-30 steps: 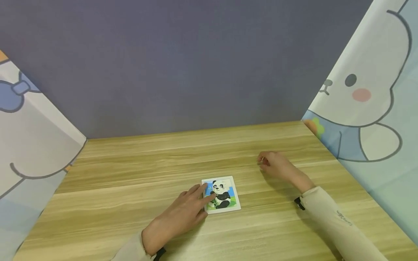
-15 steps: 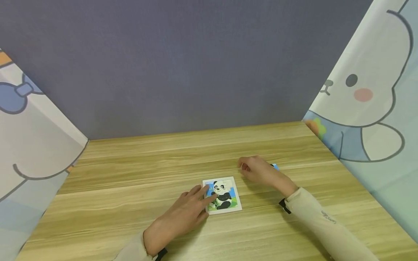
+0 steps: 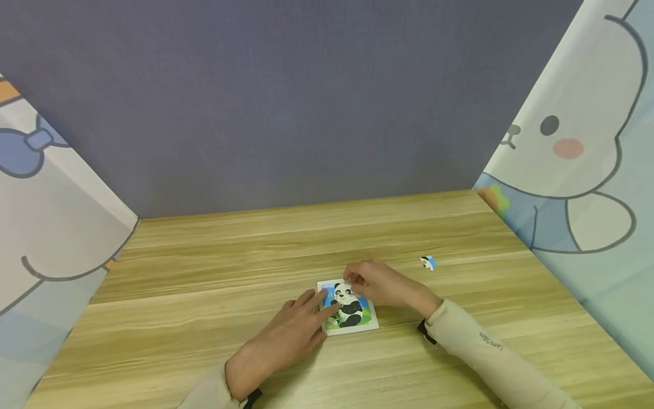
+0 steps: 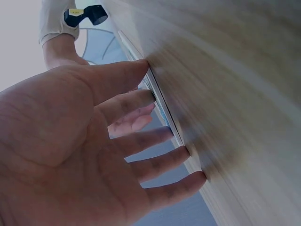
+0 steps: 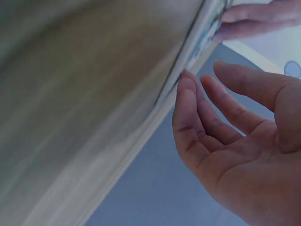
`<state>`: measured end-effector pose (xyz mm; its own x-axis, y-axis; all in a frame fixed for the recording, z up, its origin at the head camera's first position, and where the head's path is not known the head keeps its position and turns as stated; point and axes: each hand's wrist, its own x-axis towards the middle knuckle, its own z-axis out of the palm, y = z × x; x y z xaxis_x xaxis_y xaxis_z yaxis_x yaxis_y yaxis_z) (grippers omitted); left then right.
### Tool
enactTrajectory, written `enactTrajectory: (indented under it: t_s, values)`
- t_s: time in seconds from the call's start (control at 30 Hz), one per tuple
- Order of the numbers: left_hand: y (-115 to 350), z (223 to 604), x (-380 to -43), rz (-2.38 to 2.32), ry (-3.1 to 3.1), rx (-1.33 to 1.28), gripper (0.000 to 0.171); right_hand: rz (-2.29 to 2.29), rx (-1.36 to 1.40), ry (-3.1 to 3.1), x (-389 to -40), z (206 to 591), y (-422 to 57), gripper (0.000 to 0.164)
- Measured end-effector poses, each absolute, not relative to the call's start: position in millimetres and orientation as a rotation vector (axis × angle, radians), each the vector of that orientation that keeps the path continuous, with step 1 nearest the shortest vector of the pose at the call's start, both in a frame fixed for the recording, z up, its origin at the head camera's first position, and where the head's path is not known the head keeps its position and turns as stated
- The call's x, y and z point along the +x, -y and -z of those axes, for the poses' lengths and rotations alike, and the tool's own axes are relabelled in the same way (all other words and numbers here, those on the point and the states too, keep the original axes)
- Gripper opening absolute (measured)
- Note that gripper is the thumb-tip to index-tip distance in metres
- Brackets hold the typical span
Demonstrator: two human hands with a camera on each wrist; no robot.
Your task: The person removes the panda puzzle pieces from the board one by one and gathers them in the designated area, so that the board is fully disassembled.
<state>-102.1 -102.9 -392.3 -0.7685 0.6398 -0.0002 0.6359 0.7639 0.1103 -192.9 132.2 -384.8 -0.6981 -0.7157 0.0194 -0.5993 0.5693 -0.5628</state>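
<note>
A square panda puzzle [image 3: 350,314] with a white frame lies flat on the table. My left hand [image 3: 288,328] reaches over its left side with spread fingers; in the left wrist view the fingertips [image 4: 181,153] rest along the puzzle's edge and the tabletop. My right hand [image 3: 380,282] is over the puzzle's upper right corner, hiding it. In the right wrist view its bent fingers [image 5: 187,113] come right at the frame's edge, the thumb stands apart, and nothing shows between them. A loose puzzle piece [image 3: 428,262], blue, white and black, lies right of the puzzle.
The wood-grain table [image 3: 230,267] ends at a grey back panel [image 3: 306,108]. Cartoon-printed side panels [image 3: 567,142] stand at left and right. A dark strap [image 3: 426,332] sits at my right sleeve cuff.
My right hand has moved left from the loose piece to the puzzle's upper right corner, uncovering that piece on the table. My left hand stays on the puzzle's left side.
</note>
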Motion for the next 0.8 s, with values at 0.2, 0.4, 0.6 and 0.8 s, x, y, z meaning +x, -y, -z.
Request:
enactTrajectory:
  t_s: [0.2, 0.4, 0.6, 0.8]
  values:
    - [103, 392, -102, -0.156, -2.916, 1.064, 0.05, 0.796, -1.098, -2.594, -189, 389, -128, 0.02]
    - [104, 392, -101, -0.175, -2.933, 1.098, 0.049, 0.737, -1.121, -2.611, -186, 389, -126, 0.022]
    - [104, 393, -101, -0.17, -2.933, 1.091, 0.049, 0.657, -1.105, -2.678, -181, 391, -124, 0.027]
    - [103, 392, -101, -0.156, -2.929, 1.092, 0.05, 0.619, -1.078, -2.721, -179, 393, -122, 0.027]
